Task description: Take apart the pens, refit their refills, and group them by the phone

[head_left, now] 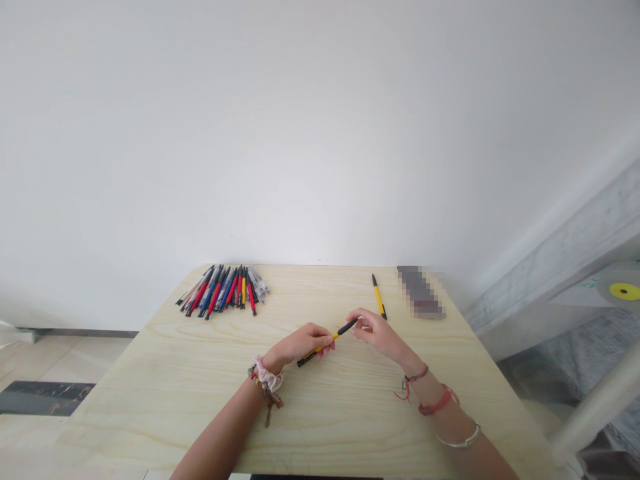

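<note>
A yellow and black pen (336, 336) is pinched between the thumb and fingers of my left hand (309, 340), tilted over the table. Its black tip end points up and right, toward my right hand (374, 332). The fingers of that right hand curve loosely around the tip, with a gap between thumb and forefinger; whether they touch it is hard to tell. Another yellow and black pen (379, 296) lies on the wooden table (320, 413) just beyond my right hand.
A pile of pens (220, 291) in red, blue, yellow, white and clear lies at the table's back left. At the back right is a dark, pixelated flat object (421, 292). A white wall (320, 133) stands behind the table. Beyond its right edge, a yellow-centred roll (624, 291) shows.
</note>
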Action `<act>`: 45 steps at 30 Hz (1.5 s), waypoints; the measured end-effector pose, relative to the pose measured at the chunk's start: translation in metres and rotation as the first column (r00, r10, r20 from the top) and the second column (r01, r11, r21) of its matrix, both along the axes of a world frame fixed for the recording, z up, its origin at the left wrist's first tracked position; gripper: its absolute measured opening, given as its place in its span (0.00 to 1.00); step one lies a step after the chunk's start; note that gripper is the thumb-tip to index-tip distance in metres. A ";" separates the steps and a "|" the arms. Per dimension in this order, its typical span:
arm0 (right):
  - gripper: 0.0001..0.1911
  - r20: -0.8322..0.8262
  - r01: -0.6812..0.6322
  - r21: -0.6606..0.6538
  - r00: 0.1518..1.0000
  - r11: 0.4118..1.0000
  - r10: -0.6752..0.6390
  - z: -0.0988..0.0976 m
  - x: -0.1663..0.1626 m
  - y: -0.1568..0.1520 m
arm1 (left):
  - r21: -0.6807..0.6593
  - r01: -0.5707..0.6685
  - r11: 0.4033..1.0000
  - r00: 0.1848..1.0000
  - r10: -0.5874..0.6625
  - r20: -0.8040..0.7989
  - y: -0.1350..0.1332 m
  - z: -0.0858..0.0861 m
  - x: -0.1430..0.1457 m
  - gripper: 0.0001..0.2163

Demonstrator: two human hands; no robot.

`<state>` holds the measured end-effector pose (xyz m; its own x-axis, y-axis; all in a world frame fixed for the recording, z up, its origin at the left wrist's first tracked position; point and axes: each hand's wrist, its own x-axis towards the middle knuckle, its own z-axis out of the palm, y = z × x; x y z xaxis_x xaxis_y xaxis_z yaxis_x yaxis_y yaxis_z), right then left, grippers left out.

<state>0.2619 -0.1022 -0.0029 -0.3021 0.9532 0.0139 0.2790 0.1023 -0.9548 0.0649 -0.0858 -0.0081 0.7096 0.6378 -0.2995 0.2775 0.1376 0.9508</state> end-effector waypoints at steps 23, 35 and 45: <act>0.10 -0.073 0.095 -0.013 0.993 0.995 -0.096 0.001 -0.006 0.000 | -0.093 0.018 0.996 0.999 -0.014 0.044 -0.001 0.001 0.001 0.17; 0.09 -0.179 0.149 -0.001 0.973 0.989 -0.147 0.003 -0.001 0.003 | -0.085 0.000 0.996 0.994 0.009 0.105 -0.001 0.003 -0.003 0.17; 0.16 -0.337 0.295 -0.044 0.895 0.955 -0.292 -0.003 -0.007 0.005 | -0.052 0.011 0.999 0.994 -0.005 0.111 -0.001 0.007 -0.004 0.17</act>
